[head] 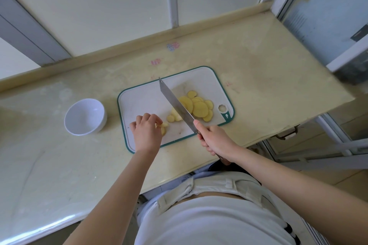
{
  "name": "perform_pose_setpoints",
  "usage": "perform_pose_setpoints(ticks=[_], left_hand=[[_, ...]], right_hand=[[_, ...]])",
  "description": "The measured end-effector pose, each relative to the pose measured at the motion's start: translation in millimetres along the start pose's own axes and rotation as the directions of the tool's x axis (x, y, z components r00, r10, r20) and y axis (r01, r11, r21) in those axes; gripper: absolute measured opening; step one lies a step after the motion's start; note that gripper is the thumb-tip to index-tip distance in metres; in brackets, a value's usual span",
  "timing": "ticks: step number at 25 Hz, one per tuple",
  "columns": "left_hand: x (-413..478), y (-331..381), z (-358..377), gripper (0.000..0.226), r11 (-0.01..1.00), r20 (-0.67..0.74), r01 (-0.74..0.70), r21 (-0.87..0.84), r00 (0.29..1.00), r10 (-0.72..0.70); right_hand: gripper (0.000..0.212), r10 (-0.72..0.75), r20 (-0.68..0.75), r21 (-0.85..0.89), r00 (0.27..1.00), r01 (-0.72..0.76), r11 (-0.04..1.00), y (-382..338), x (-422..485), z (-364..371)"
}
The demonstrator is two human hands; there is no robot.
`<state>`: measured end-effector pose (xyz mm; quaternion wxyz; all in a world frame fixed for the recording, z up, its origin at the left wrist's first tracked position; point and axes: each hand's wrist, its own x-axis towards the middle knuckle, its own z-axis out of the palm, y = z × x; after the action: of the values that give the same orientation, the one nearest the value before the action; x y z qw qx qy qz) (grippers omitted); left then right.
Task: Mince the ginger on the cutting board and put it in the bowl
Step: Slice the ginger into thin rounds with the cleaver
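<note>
Ginger slices [199, 108] are spread over the right half of the white, green-rimmed cutting board [143, 101]. The larger rounds are overlapped near its hanging hole, and smaller ones are scattered nearer the middle. A few small pieces by the board's near edge are pinched under the curled fingers of the left hand [146, 132]. The knife [175, 103] is gripped by its handle in the right hand [216, 141]. Its blade is held slanting across the slices, tip toward the far edge. The board is set askew, close to the counter's [258, 85] front edge. The white bowl [85, 116] is stood left of the board, with a strip of counter between them.
</note>
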<state>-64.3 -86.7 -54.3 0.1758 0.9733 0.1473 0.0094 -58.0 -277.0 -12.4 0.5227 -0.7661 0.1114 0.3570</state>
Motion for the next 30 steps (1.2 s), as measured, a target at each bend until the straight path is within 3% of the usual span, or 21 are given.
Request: perform_pose_setpoints(ticks=[7, 10, 12, 18, 21, 25, 30], left_hand=[[-10.7, -17.9, -4.6, 0.019, 0.99, 0.103, -0.067, -0.122, 0.991, 0.08], [-10.0, -18.5, -4.9, 0.048, 0.988, 0.194, -0.073, -0.136, 0.976, 0.099], [-9.0, -15.8, -1.4, 0.054, 0.993, 0.265, -0.089, -0.082, 0.958, 0.108], [-6.5, -10.9, 6.4, 0.033, 0.997, 0.207, -0.08, -0.022, 0.975, 0.083], [-0.8, -4.0, 6.6, 0.039, 0.999, 0.186, -0.023, -0.031, 0.982, 0.028], [15.4, 12.7, 6.4, 0.045, 0.991, 0.22, -0.045, -0.123, 0.973, 0.071], [23.8, 16.3, 10.8, 0.031, 0.995, 0.227, -0.091, -0.05, 0.969, 0.1]], right_hand=[[0.049, -0.005, -0.007, 0.002, 1.0, 0.005, 1.0, -0.6, 1.0, 3.4], [0.049, -0.009, -0.005, 0.01, 1.0, 0.009, 1.0, -1.2, 0.4, 4.1], [0.048, -0.011, -0.005, 0.005, 1.0, 0.011, 1.0, -1.9, -0.5, 5.3], [0.048, -0.02, -0.008, -0.017, 1.0, 0.02, 1.0, -2.7, -1.0, 6.5], [0.049, -0.028, -0.008, -0.032, 1.0, 0.027, 0.999, -2.3, -1.3, 6.3], [0.05, -0.045, -0.002, -0.056, 0.999, 0.045, 0.997, -2.5, -1.3, 5.7], [0.051, -0.045, -0.005, -0.065, 0.999, 0.044, 0.997, -3.0, 0.8, 5.0]])
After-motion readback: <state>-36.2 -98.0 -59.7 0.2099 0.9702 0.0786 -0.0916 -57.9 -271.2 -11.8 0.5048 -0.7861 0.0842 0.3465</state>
